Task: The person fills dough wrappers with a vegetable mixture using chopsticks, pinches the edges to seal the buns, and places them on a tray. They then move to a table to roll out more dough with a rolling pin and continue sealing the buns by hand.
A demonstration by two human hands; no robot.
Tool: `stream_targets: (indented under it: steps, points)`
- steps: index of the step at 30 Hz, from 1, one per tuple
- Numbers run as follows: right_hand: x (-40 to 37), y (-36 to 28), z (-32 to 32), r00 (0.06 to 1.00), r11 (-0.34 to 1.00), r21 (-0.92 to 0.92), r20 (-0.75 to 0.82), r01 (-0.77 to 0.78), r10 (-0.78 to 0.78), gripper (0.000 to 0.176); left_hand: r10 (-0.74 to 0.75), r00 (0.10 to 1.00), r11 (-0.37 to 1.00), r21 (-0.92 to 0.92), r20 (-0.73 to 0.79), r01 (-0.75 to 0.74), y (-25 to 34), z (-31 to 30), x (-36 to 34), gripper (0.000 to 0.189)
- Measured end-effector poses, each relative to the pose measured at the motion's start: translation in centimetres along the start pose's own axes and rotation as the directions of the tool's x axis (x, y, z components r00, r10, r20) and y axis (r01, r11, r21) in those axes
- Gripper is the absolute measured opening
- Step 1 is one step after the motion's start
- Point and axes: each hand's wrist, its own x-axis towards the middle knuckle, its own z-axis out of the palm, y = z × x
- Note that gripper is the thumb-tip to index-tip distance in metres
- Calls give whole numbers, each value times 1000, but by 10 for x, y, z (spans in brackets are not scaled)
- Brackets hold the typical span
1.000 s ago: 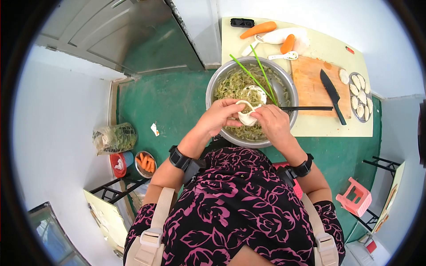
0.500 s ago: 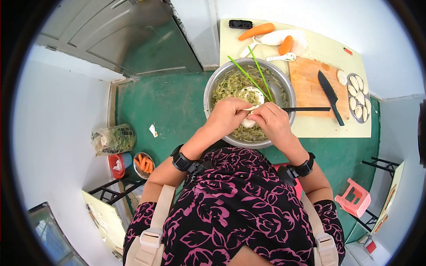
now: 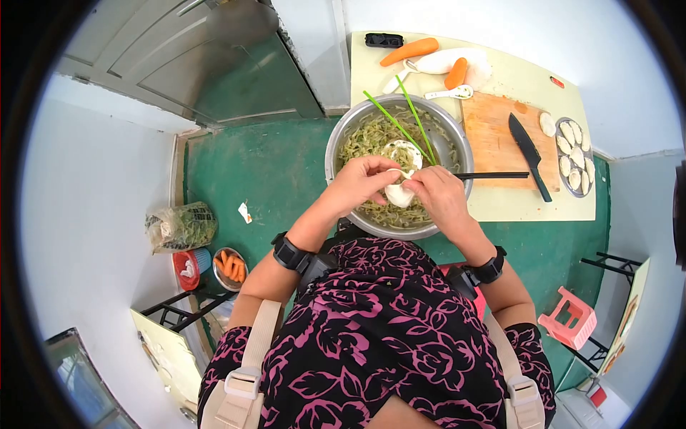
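Observation:
Over a large metal bowl [image 3: 334, 154] of shredded green filling [image 3: 368, 136], both hands are closed on one pale dumpling [image 3: 399, 195]. My left hand [image 3: 361, 184] pinches its upper edge from the left, thumb against fingers. From the right, my right hand [image 3: 437, 191] pinches the same edge. The dumpling's rounded lower part hangs below the fingers. Just behind it a white bowl or spoon-like dish [image 3: 410, 150] rests in the filling, partly hidden. Green chopsticks [image 3: 400, 118] lean in the metal bowl, and black chopsticks [image 3: 493, 175] stick out past its right rim.
Right of the bowl lie a cutting board [image 3: 493, 136], a black knife [image 3: 527, 146] and a plate of dumplings [image 3: 574, 157]. Carrots [image 3: 411, 51], a peeler [image 3: 400, 77] and a white spoon [image 3: 450, 93] are at the back. A pink stool [image 3: 569, 318] stands on the floor.
My left fingers have spread and shifted slightly left along the dumpling's edge, showing more of the dumpling. My right hand keeps its pinch. The whole view has shifted slightly.

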Motion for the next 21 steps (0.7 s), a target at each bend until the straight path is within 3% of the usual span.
stream_targets:
  steps: [3, 6, 9, 12, 15, 21]
  points:
    - [-2, -4, 2, 954, 940, 186, -46, -285, 298, 11, -81, 997, 960, -268, 6, 80, -11, -5, 1, 31]
    - [0, -11, 3, 874, 835, 312, -27, -454, 485, 11, -43, 999, 929, -368, 3, 41, -5, 8, -5, 29]
    - [0, -21, 7, 817, 747, 396, 11, -534, 577, 9, -15, 997, 899, -437, -70, -17, -9, 20, -3, 31]
    - [2, -20, 6, 887, 862, 285, -71, -420, 456, 10, 17, 997, 912, -407, -78, -47, -8, 21, -3, 31]
    - [2, -12, 4, 943, 933, 170, -54, -316, 329, 12, 60, 995, 938, -335, -84, -85, -9, 21, -2, 30]
    - [5, -13, -8, 942, 909, 247, 108, -334, 317, 15, 73, 995, 949, -302, -61, -88, -8, 22, -5, 29]
